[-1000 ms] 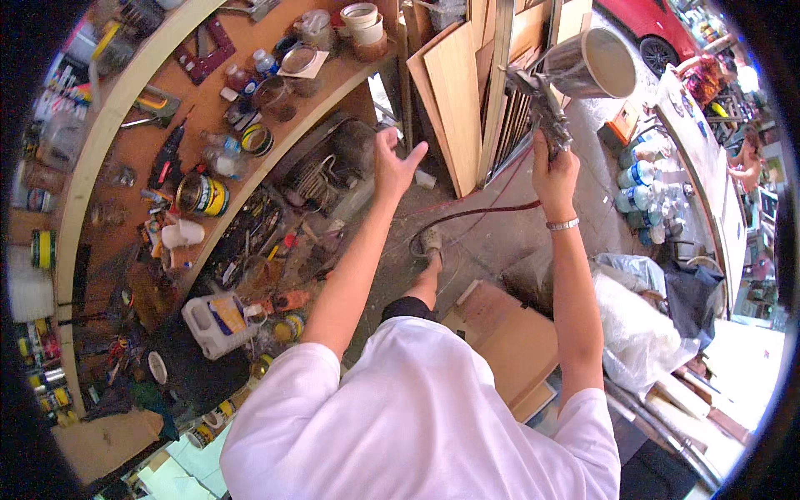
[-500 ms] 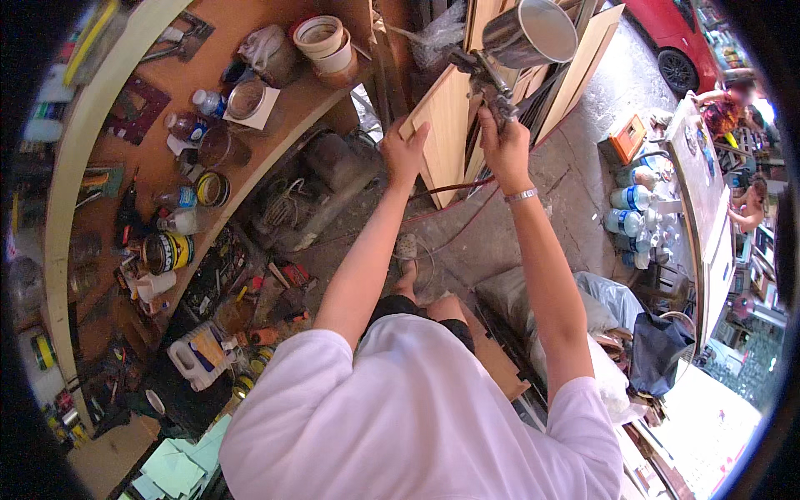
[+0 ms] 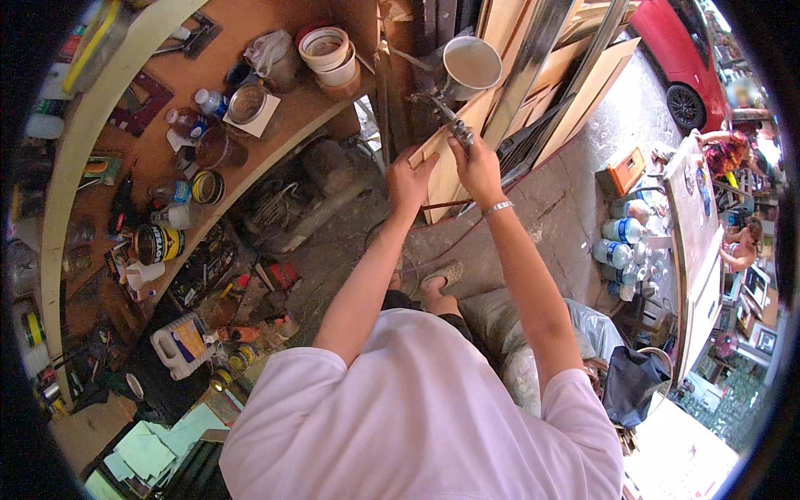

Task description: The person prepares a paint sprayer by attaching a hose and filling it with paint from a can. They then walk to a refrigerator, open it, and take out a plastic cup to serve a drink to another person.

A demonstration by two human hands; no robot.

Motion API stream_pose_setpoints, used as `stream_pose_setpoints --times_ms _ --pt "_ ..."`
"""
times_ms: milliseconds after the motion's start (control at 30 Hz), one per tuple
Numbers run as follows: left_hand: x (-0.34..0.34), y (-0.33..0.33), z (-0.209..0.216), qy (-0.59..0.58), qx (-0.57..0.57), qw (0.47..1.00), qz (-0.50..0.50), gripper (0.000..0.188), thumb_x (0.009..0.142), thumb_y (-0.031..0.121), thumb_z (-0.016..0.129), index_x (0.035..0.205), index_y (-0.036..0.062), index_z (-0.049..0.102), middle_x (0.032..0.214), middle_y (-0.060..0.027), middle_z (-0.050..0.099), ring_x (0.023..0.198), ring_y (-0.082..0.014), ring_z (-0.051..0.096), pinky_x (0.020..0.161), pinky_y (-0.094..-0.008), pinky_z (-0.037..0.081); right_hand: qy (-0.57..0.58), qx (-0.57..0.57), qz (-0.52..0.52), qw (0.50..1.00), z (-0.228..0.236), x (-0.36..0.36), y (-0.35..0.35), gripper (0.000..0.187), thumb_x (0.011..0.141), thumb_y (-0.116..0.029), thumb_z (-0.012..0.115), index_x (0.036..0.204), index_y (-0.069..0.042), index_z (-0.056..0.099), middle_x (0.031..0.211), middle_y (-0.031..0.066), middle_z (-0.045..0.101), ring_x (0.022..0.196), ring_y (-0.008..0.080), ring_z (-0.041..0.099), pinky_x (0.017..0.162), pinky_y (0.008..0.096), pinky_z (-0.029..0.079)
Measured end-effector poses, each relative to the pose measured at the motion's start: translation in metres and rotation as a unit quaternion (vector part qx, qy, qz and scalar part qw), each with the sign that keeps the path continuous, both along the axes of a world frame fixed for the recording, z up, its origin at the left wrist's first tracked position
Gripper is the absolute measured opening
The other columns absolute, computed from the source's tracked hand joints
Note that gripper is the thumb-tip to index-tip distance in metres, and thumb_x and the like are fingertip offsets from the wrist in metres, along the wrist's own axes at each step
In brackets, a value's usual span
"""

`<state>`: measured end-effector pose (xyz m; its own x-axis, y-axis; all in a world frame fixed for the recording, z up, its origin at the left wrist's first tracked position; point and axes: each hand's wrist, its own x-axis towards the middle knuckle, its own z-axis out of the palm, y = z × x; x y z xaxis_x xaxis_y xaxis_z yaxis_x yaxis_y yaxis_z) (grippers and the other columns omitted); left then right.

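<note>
In my right hand (image 3: 479,173) is a metal spray gun (image 3: 454,125), with the fingers wrapped round its handle. Its round silver cup (image 3: 472,65) sits beyond the hand, open side facing up toward me and pale inside. My left hand (image 3: 409,182) pinches the near edge of a light wooden board (image 3: 442,179), thumb on the near side. The board slants between my two hands, and the gun's body is just above it. Where the spray gun's nozzle points I cannot make out.
Several long wooden panels (image 3: 550,92) lean beyond my right hand. At left, a brown workbench (image 3: 275,142) carries tubs, bottles and cans. Water jugs (image 3: 617,242) stand by a table (image 3: 679,200) at right, with people beyond. Grey sacks (image 3: 492,321) lie near my feet.
My right hand has brought the spray gun left and closer to the board and my left hand. The cup has swung left with it. My left hand keeps its hold; the view has shifted slightly.
</note>
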<state>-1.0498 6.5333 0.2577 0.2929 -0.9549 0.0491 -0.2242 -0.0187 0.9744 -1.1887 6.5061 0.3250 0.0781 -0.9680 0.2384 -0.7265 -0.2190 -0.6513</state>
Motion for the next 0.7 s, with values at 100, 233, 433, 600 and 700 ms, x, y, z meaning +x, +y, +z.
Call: stream_pose_setpoints --times_ms 100,233,433,600,700 --pt "-0.002 -0.020 -0.008 0.013 0.024 1.000 -0.013 0.031 0.083 0.020 0.079 0.104 -0.0030 0.071 0.094 -0.0219 0.073 0.085 -0.0339 0.073 0.074 -0.0394 0.054 -0.002 0.017 -0.041 0.999 -0.014 0.003 -0.010 0.029 0.098 -0.034 0.060 0.108 -0.008 0.054 0.085 0.0210 0.068 0.076 0.0445 0.065 0.062 0.0529 0.050" --pt "0.011 -0.042 -0.014 0.037 -0.030 0.999 -0.026 0.030 0.086 0.019 0.078 0.105 -0.0016 0.069 0.093 -0.0170 0.074 0.087 -0.0285 0.072 0.077 -0.0379 0.053 0.024 0.039 -0.019 0.999 -0.027 0.008 -0.025 0.037 0.099 -0.038 0.058 0.111 -0.005 0.048 0.094 0.0244 0.067 0.080 0.0481 0.065 0.065 0.0550 0.052" --pt "0.027 -0.049 -0.023 0.010 -0.043 0.997 -0.065 0.041 0.083 0.025 0.082 0.111 -0.0001 0.066 0.102 -0.0154 0.073 0.094 -0.0276 0.071 0.081 -0.0392 0.054 -0.013 0.046 -0.014 0.999 -0.027 0.007 -0.022 0.043 0.095 -0.038 0.064 0.117 -0.003 0.053 0.105 0.0232 0.066 0.089 0.0448 0.066 0.073 0.0512 0.053" --pt "0.034 -0.046 -0.043 0.016 -0.039 0.997 -0.069 0.062 0.080 0.031 0.085 0.122 -0.0032 0.055 0.115 -0.0183 0.066 0.105 -0.0280 0.066 0.088 -0.0406 0.052 -0.013 0.083 -0.039 0.996 -0.031 -0.011 0.013 0.053 0.093 -0.042 0.067 0.123 -0.002 0.049 0.110 0.0235 0.063 0.098 0.0424 0.065 0.079 0.0489 0.053" --pt "0.032 -0.034 -0.049 0.038 -0.013 0.998 -0.054 0.070 0.081 0.027 0.086 0.129 -0.0043 0.046 0.123 -0.0185 0.060 0.113 -0.0276 0.061 0.095 -0.0409 0.050 -0.019 0.121 -0.066 0.990 -0.054 -0.037 0.058 0.050 0.095 -0.041 0.065 0.123 -0.002 0.049 0.115 0.0214 0.061 0.103 0.0415 0.063 0.083 0.0478 0.053"
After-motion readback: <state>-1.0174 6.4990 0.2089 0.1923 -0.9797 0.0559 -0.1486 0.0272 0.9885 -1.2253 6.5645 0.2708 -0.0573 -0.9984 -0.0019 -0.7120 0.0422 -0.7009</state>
